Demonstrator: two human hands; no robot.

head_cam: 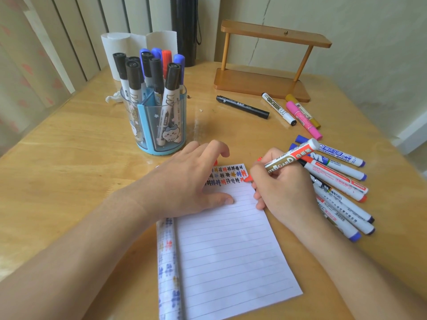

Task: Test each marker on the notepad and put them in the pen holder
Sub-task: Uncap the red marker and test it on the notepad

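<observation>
A light, stiff, smooth red marker (291,159) is clamped near its tip in the grip of the right hand (284,190), while the flimsy notepad (231,250) is pinned by the left hand (184,181), whose grip cannot be told.

A home: wooden table (69,139), curtain (34,54), tissue rolls (120,49).
</observation>
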